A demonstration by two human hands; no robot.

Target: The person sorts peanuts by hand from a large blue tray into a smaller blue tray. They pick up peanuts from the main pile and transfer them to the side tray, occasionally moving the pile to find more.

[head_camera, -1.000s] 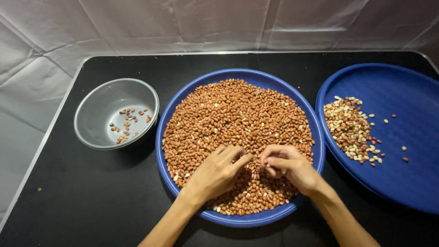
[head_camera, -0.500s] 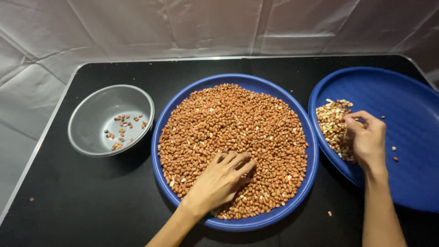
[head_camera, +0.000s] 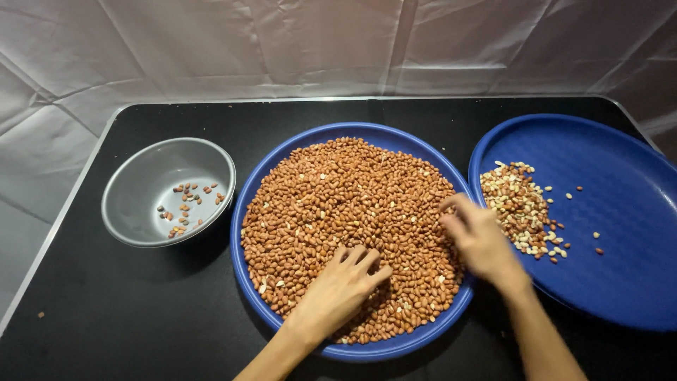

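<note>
Head view: sorting is under way. Left hand [head_camera: 338,289] lies spread, fingers down in the peanuts [head_camera: 345,226] of the middle tray [head_camera: 243,212]. Right hand [head_camera: 479,240], fingers loosely curled, rests at their right edge; whether it pinches one I cannot tell. Its picked pile [head_camera: 518,204] sits just right.

Both forearms are bare with no sleeves showing, and the left hand [head_camera: 337,289] and right hand [head_camera: 479,240] wear no gloves, rings or watch.
</note>
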